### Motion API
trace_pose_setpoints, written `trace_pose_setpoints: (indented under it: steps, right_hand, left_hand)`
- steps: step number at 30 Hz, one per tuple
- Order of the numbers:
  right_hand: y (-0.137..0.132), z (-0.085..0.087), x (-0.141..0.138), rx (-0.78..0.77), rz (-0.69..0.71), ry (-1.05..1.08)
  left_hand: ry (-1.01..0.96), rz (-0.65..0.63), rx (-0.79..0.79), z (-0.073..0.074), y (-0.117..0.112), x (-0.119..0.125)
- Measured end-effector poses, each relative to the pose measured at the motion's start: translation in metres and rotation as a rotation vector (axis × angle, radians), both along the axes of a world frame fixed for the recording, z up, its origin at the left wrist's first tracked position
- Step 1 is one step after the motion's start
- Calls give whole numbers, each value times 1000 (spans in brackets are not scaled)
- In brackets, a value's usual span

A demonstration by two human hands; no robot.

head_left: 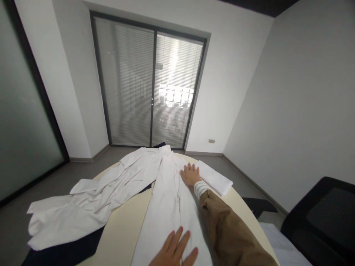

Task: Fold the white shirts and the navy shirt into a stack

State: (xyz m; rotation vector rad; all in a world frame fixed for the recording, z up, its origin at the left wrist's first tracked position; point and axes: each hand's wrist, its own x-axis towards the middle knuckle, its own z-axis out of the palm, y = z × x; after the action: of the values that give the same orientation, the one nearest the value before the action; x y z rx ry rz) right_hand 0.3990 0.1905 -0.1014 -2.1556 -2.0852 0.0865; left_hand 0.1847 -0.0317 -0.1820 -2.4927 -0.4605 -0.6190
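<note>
A white garment (166,195), perhaps a coat or shirt, lies in a long strip down the round table (124,221). On its right side, toward the far end, my right hand (190,174) rests palm down with fingers spread. Nearer to me, my left hand (176,247) lies flat on the same strip, fingers apart, its wrist cut off by the frame's lower edge. Creases run along the cloth between both hands. To the left spreads a rumpled white part (91,203) with what looks like sleeves; it meets the strip at the far end.
A folded white cloth (213,178) sits at the table's right edge, close to my right hand. Dark navy fabric (72,247) shows beneath the white cloth at left. A black chair (324,221) stands at right. Beyond the table is a glass partition (127,85) with blinds.
</note>
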Motion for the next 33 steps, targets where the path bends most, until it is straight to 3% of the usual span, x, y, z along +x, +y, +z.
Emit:
trace_pose_setpoints:
  steps: [4,8,11,16,20,27,30,33]
  right_hand:
    - [-33,2,-9,33,32,13]
    - [-78,-15,-23,-48,136,83]
    - [-100,-25,-33,-2,143,86]
    - [-113,-11,-35,-37,159,140]
    - [-135,-5,-30,2,151,166]
    - [-160,-16,-26,24,261,195]
    - [-159,-14,-19,33,288,331]
    - [-160,-13,-10,51,376,487]
  left_hand:
    - [24,-3,-37,2,-2,0]
    - [54,0,-162,4,-7,0]
    - [89,28,-331,14,-14,-1]
    - [160,5,-666,55,-28,-7]
    - [173,33,-809,84,-31,-7]
    - [179,102,-866,93,-27,2]
    - [184,31,-872,99,-31,-2]
    - [203,-130,-917,105,-39,-11]
